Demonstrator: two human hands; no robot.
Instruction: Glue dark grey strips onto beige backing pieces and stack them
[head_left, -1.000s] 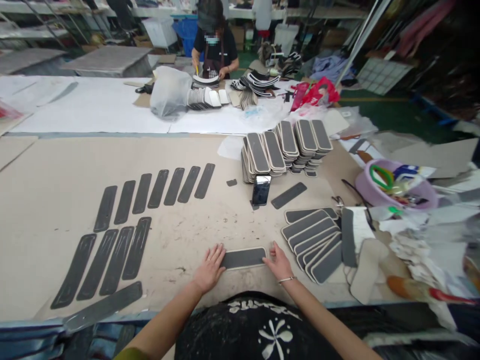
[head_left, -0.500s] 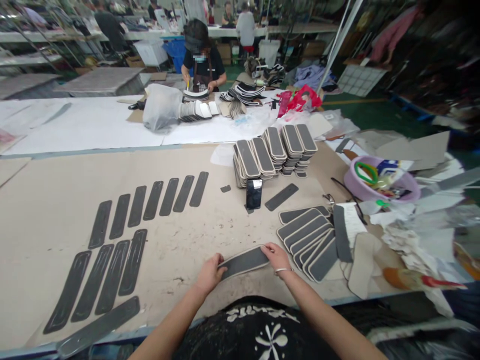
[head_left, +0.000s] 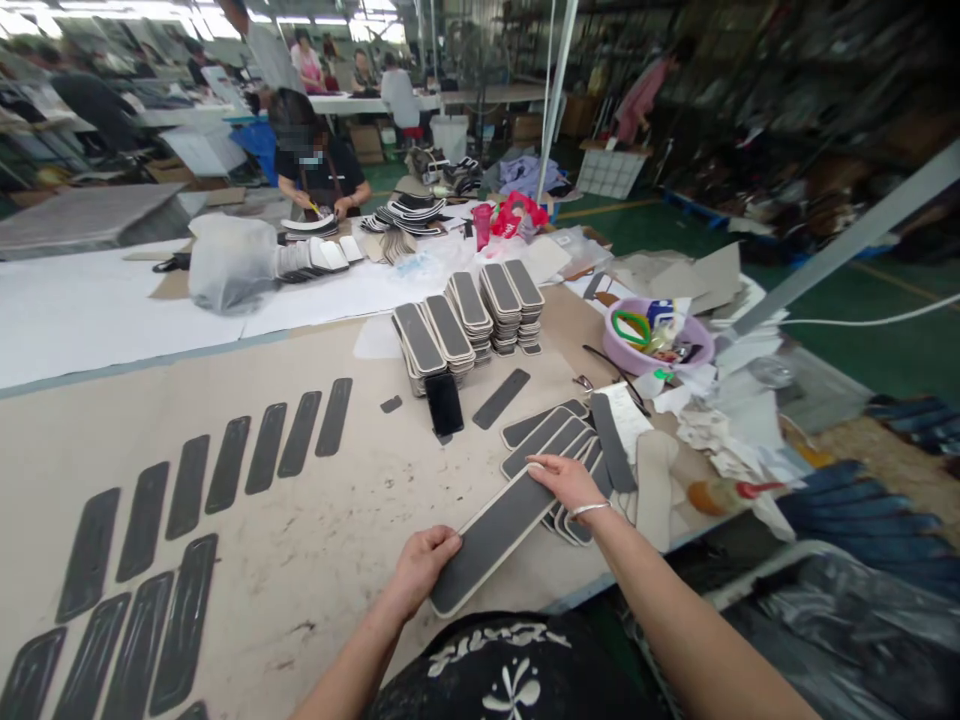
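Observation:
A long grey strip with a pale rim [head_left: 491,535] is held between my two hands, above the table's front edge. My left hand [head_left: 427,562] pinches its lower left end, thumb on top. At the upper right end, my right hand [head_left: 564,482] grips the strip beside a fan of similar rimmed strips [head_left: 541,436], partly covering them. Stacks of rimmed strips [head_left: 450,330] stand further back, with a black phone [head_left: 445,403] leaning at their front. Dark glossy strips [head_left: 187,487] lie in two rows at the left.
A purple basin [head_left: 652,362] with odds and ends stands at the right, near a bottle with a red tip [head_left: 724,495]. Across the table a person [head_left: 319,165] handles curved pieces. A plastic bag [head_left: 232,262] sits at the back left. One loose grey strip [head_left: 501,398] lies mid-table.
The view has turned to the right. The held strip is more steeply angled and nearer the fanned strips, with my right hand now over them.

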